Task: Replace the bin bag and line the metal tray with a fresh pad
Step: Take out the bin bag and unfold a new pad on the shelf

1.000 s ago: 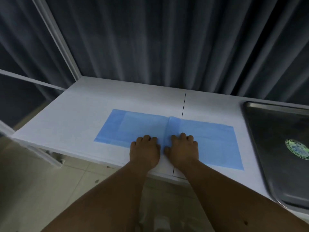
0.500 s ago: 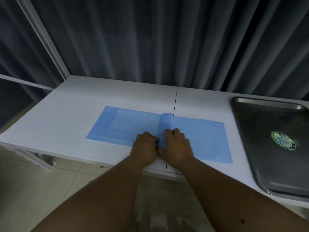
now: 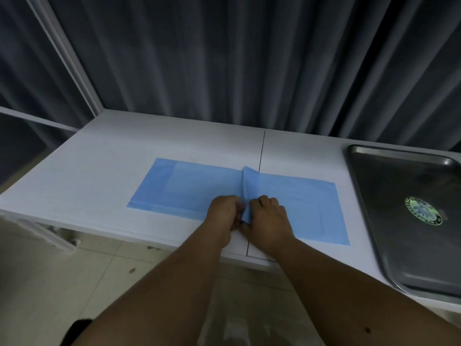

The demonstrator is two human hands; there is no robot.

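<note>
A blue pad (image 3: 189, 188) lies flat across the white table (image 3: 99, 158), long side left to right. A raised fold runs down its middle. My left hand (image 3: 224, 213) and my right hand (image 3: 268, 216) meet at the pad's near edge, and both pinch that fold between their fingers. The metal tray (image 3: 389, 245) sits at the right end of the table, bare except for a round green sticker (image 3: 422, 214). No bin or bin bag is in view.
Dark grey curtains (image 3: 249, 58) hang right behind the table. A white frame post (image 3: 67, 58) rises at the back left corner. A seam (image 3: 262, 151) splits the tabletop in the middle. Beige tiled floor (image 3: 50, 283) lies below the near edge.
Both hands lay flat on the pad beside each other a second ago. They have since closed on the middle fold and lifted it into a ridge.
</note>
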